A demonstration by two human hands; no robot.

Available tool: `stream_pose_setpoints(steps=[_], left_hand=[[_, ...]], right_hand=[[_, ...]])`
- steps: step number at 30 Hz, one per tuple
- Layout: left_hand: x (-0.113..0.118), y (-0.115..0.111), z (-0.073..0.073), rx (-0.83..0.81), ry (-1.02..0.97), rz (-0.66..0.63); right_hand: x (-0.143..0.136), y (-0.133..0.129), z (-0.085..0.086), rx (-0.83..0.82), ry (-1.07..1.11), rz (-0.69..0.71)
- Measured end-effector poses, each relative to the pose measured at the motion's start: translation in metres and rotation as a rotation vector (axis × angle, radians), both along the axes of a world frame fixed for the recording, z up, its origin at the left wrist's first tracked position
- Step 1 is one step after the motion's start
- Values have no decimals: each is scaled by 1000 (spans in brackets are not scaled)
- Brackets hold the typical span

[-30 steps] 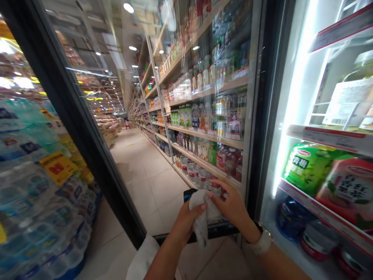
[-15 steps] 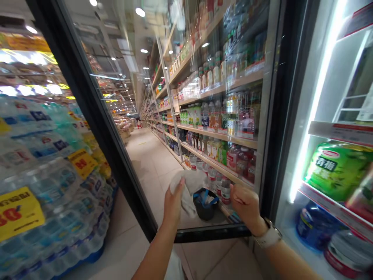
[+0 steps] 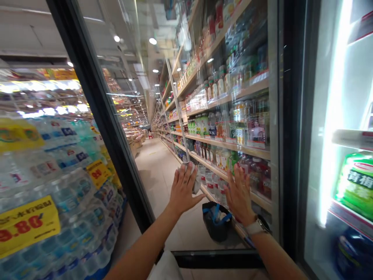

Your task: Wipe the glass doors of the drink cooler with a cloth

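My left hand [image 3: 184,190] is spread against the glass door [image 3: 175,233], its palm over a crumpled whitish cloth [image 3: 197,183] that shows at its right side. To the right, my right hand [image 3: 239,194] is raised with its fingers extended at the same glass, and nothing shows in it. A watch [image 3: 261,225] is on the right wrist. Through the glass, a black bag [image 3: 215,221] with blue strips stands on the floor, below and between the hands.
The door's black frame [image 3: 107,116] slants down at the left. Packs of bottled water [image 3: 87,202] are stacked beyond it, with yellow price signs [image 3: 29,225]. Drink shelves [image 3: 227,146] show through the glass. At the right is a lit cooler with a green pack [image 3: 357,182].
My left hand has spread flat over the cloth, which was hanging loosely from it. My right hand has opened from a fist and moved up. The view has shifted.
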State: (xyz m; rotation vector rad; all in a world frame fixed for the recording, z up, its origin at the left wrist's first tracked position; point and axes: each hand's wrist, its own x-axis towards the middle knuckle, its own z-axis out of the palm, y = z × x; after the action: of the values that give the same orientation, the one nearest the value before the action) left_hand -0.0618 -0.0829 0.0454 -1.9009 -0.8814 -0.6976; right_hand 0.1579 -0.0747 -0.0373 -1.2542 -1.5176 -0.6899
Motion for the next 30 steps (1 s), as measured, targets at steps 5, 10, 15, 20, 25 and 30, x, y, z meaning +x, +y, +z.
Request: stream_pose_setpoints(steps=[5, 10, 15, 20, 25, 30], left_hand=[[12, 12, 7, 58, -71, -38], [13, 21, -36, 41, -19, -114], [-4, 25, -41, 32, 195, -248], [7, 36, 52, 137, -123, -242], [28, 35, 55, 121, -178, -248], [9, 25, -46, -195, 143, -371]], right_hand=[[-8, 18, -6, 149, 32, -73], [-10, 22, -8, 166, 62, -80], [-9, 21, -10, 175, 55, -79], [-9, 23, -16, 117, 66, -87], [-8, 23, -16, 119, 47, -112], [-5, 20, -17, 100, 5, -95]])
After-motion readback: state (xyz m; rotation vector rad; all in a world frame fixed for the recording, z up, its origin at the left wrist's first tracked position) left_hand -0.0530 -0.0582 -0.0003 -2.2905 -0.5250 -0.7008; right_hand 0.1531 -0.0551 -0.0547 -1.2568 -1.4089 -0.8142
